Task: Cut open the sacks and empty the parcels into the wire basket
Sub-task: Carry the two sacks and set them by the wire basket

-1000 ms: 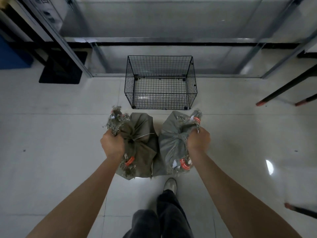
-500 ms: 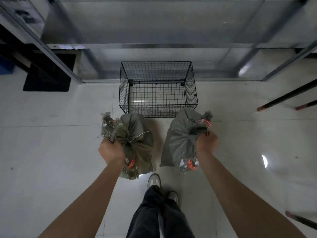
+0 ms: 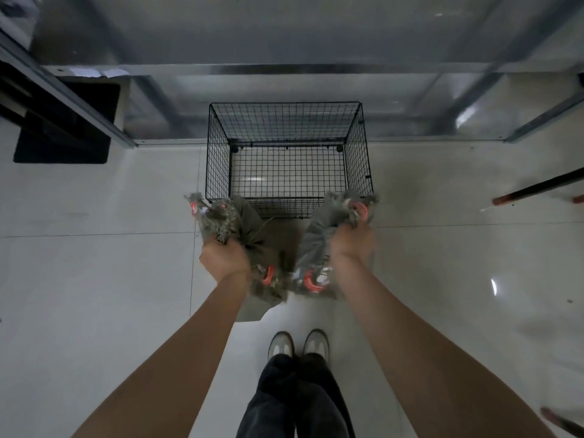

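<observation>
A black wire basket [image 3: 218, 159] stands on the pale tiled floor, with nothing inside it. Just in front of it I hold two tied fabric sacks. My left hand [image 3: 222, 259] grips the bunched neck of the olive-brown sack [image 3: 252, 229]. My right hand [image 3: 350, 245] grips the neck of the grey sack [image 3: 319, 235]. Both sacks have frayed ends bound with red ties and hang side by side, their far ends overlapping the basket's near edge. What is inside the sacks is hidden.
A metal shelf frame [image 3: 284, 69] runs behind the basket. A black mat [image 3: 63, 128] lies at the left. Dark legs with red feet [image 3: 537, 188] slant in at the right. My shoes [image 3: 297, 344] stand just behind the sacks.
I have carried both sacks forward to the basket's near edge, and the basket now looks larger and closer. My feet have come together behind the sacks.
</observation>
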